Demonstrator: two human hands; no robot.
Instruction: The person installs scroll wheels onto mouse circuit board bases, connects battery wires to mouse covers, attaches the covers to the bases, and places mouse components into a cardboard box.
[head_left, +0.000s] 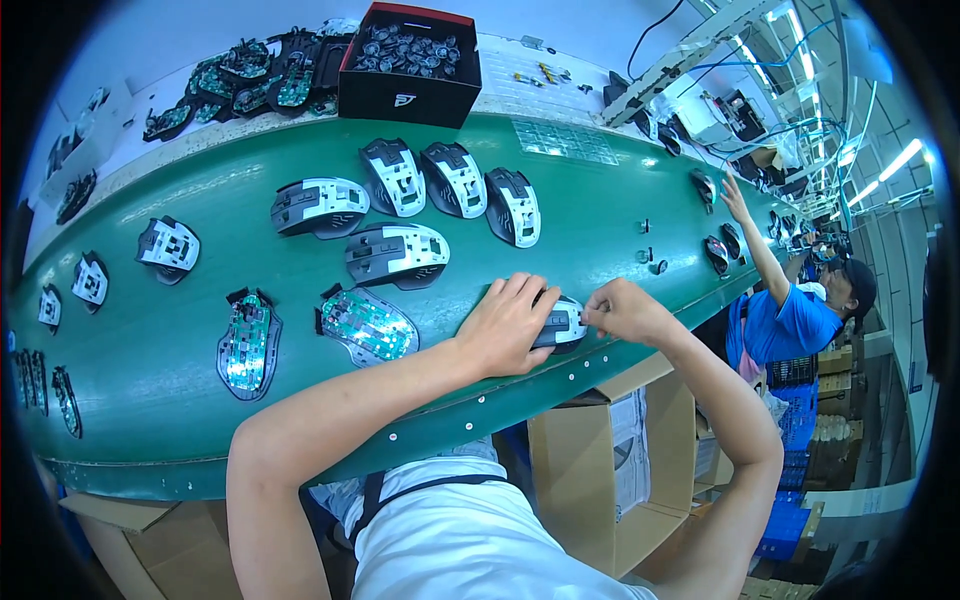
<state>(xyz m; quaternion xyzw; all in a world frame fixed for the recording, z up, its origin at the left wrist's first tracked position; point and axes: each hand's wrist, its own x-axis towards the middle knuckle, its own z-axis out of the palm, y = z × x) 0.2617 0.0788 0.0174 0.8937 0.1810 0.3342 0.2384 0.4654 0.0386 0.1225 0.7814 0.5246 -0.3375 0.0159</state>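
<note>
Mouse shell [563,325], grey and white, and here it is under both hands, on the near side of the black box [410,100] and off to its right, over the green table [590,225]. The left hand [510,322] has it, fingers bent and partly spread across the top, thumb low on the near flank: a firm hold. In comes the other side of the play: the right hand [625,312], thumb and fingertips drawn together at the shell's right end. Is a small part in that pinch? Cannot tell, the fingers cover it.

Looks like the fitting step, one hand steadying, the other working a detail. The next move seems to call for a steady left hold and a careful press or pull from those right fingertips, without tipping the shell.

Round the box, then: five more shells [395,180] clustered just on its near side, two circuit-board assemblies [248,345] farther out and left, small dark parts [645,228] well to its right. A co-worker [795,325] is farther right again, one arm raised over the table.
</note>
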